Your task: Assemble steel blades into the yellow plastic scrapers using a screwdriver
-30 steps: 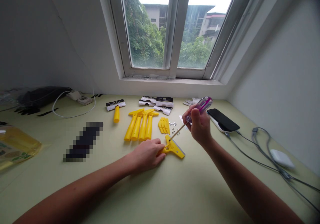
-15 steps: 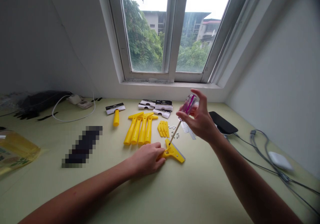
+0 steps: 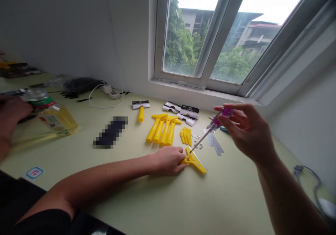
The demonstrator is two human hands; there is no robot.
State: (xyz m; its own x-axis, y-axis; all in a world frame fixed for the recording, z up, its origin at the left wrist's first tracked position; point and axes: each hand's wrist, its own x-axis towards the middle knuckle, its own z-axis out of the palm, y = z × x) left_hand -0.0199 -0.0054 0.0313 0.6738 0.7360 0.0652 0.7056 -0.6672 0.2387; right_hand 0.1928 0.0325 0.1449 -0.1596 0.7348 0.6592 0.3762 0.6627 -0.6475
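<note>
Left hand (image 3: 168, 159) clamped scraper (image 3: 195, 161) on table (image 3: 223, 200) | right hand (image 3: 245, 130) pinched screwdriver (image 3: 210, 130), tip on scraper | spare handles (image 3: 162, 127), screws (image 3: 195, 136), blades (image 3: 215, 144) lay beyond, path unobstructed

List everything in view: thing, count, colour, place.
yellow scraper: 1, yellow, table centre, under the left hand
screwdriver: 1, purple handle, tip on the scraper
scraper handles: about 4, yellow, in a row behind the scraper
small yellow parts: a few, right of the handles
assembled scraper: 1, yellow handle, far left of the row
packaged blades: several, black and white, near the window sill
screws: several, silver, loose
loose blades: a few, grey
oil bottle: 1, yellow, lying at left
table: 1, pale green
another person's hand: 1, far left
left hand: holds the scraper down
right hand: fingers on the screwdriver handle
</note>
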